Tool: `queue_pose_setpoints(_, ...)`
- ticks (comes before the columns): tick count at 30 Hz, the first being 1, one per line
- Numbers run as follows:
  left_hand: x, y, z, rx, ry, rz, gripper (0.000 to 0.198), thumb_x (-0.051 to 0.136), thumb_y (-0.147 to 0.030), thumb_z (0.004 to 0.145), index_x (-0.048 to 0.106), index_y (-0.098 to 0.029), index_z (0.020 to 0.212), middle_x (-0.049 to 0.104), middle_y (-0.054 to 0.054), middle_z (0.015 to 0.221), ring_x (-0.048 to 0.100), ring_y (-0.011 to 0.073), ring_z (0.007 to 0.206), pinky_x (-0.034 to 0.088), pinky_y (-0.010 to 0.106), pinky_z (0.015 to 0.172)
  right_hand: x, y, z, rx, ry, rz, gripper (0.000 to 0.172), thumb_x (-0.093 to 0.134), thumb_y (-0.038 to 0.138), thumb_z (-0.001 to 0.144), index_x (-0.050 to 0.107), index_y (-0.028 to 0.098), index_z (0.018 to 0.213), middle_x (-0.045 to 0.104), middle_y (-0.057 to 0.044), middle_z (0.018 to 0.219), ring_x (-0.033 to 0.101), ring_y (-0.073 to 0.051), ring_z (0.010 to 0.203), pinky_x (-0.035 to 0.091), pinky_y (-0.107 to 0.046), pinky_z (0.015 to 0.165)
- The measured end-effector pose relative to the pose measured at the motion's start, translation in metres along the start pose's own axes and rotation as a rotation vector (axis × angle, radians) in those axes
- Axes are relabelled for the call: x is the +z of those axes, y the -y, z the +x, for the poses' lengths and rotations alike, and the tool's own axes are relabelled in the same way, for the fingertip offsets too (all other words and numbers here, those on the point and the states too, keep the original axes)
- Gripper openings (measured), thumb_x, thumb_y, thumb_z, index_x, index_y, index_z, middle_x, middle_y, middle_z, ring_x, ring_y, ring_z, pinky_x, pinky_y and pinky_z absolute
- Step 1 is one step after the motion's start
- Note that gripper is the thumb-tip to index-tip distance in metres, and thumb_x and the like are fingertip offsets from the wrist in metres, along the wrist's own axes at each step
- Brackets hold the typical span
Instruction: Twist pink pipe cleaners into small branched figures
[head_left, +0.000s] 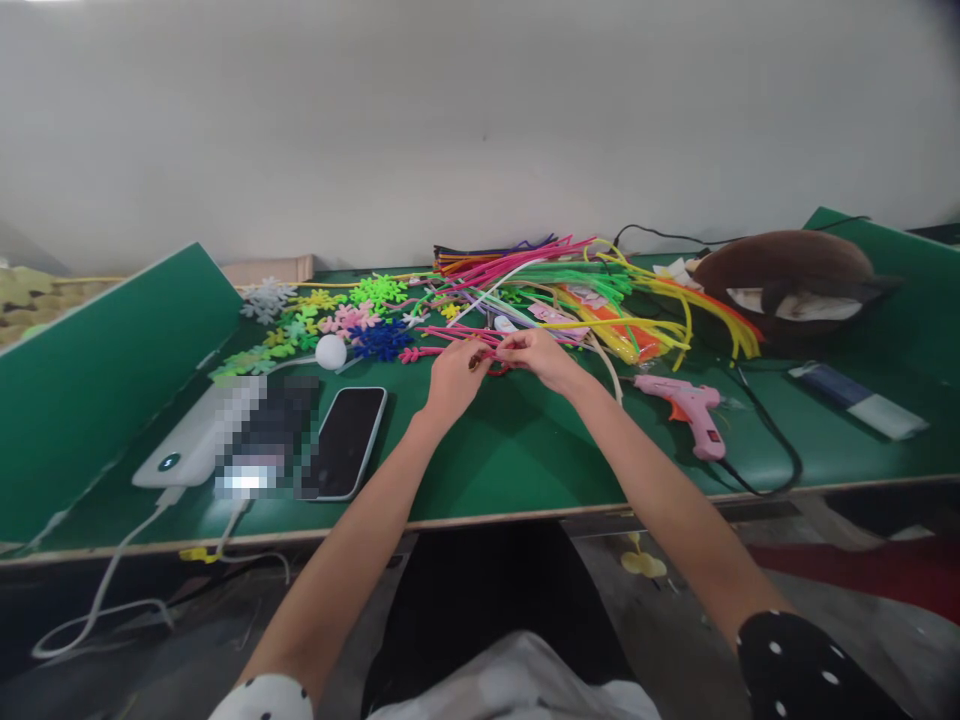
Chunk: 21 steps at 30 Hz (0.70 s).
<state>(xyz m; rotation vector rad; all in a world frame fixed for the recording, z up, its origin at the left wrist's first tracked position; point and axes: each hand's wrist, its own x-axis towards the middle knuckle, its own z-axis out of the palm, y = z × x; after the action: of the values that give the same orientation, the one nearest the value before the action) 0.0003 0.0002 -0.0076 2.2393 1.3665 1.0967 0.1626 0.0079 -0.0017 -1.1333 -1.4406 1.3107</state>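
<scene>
Both hands are up close together over the middle of the table [517,450], working on a pink stem. The left hand [452,380] has its fingers curled in, grip closed on the stem, and the right hand [541,360] has thumb and finger pinched together on it too, just beside the left. Fingertips are pretty small here, so can't tell exactly how the stem is bent between them. A pink sprig [410,355] pokes out left of the left hand, and can't tell if it's the same piece.

Right behind the hands there's a messy pile of stems [517,270] in pink, green, orange and yellow, with some yellow ones [686,325] trailing off to the right. Left of that sits a bunch of snowflakes, including a blue one [381,340] and a white one [268,300], with a white ball [331,351] just in front of them. Phone [349,440] lies screen up near the front edge, left of the left arm. Over on the right: a pink glue gun [686,405] on its side, and a brown plush [787,275] behind it.
</scene>
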Motion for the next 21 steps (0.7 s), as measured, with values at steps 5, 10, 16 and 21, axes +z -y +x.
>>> queue_pose_setpoints(5, 0.002, 0.003, -0.003, 0.207, -0.039, 0.127, 0.014, 0.050, -0.021, 0.084, 0.064, -0.019, 0.081, 0.067, 0.006, 0.083, 0.058, 0.0181, 0.086, 0.043, 0.030, 0.078, 0.004, 0.005, -0.003, 0.121, -0.023, 0.102, 0.009, 0.067, 0.019, 0.054, 0.061, 0.013, 0.058, 0.053, 0.002, 0.053, 0.047, -0.008, 0.053, 0.042, -0.026, 0.062)
queue_pose_setpoints(10, 0.000, 0.002, -0.004, 0.220, 0.025, 0.222, 0.024, 0.041, -0.019, 0.087, 0.060, -0.016, 0.074, 0.064, 0.009, 0.078, 0.057, 0.0189, 0.081, 0.043, 0.030, 0.073, 0.008, 0.005, -0.002, 0.116, -0.086, -0.004, 0.003, 0.062, 0.015, 0.055, 0.060, 0.014, 0.053, 0.051, 0.001, 0.050, 0.045, -0.009, 0.051, 0.039, -0.027, 0.058)
queue_pose_setpoints(16, 0.001, -0.001, 0.000, -0.001, 0.095, 0.080, 0.019, 0.042, -0.011, 0.077, 0.052, -0.017, 0.062, 0.057, 0.005, 0.067, 0.053, 0.0182, 0.072, 0.039, 0.029, 0.065, 0.008, 0.004, -0.002, -0.091, -0.049, -0.286, 0.004, 0.059, 0.018, 0.061, 0.061, 0.014, 0.060, 0.055, 0.000, 0.057, 0.047, -0.011, 0.056, 0.037, -0.027, 0.059)
queue_pose_setpoints(21, -0.006, -0.002, 0.007, -0.534, 0.310, -0.598, 0.018, 0.043, -0.006, 0.062, 0.036, -0.018, 0.049, 0.041, 0.000, 0.052, 0.039, 0.0108, 0.049, 0.031, 0.026, 0.051, 0.010, 0.012, -0.006, -0.292, 0.011, -0.375, 0.007, 0.058, 0.021, 0.067, 0.060, 0.016, 0.062, 0.056, 0.000, 0.062, 0.048, -0.012, 0.061, 0.037, -0.028, 0.064)
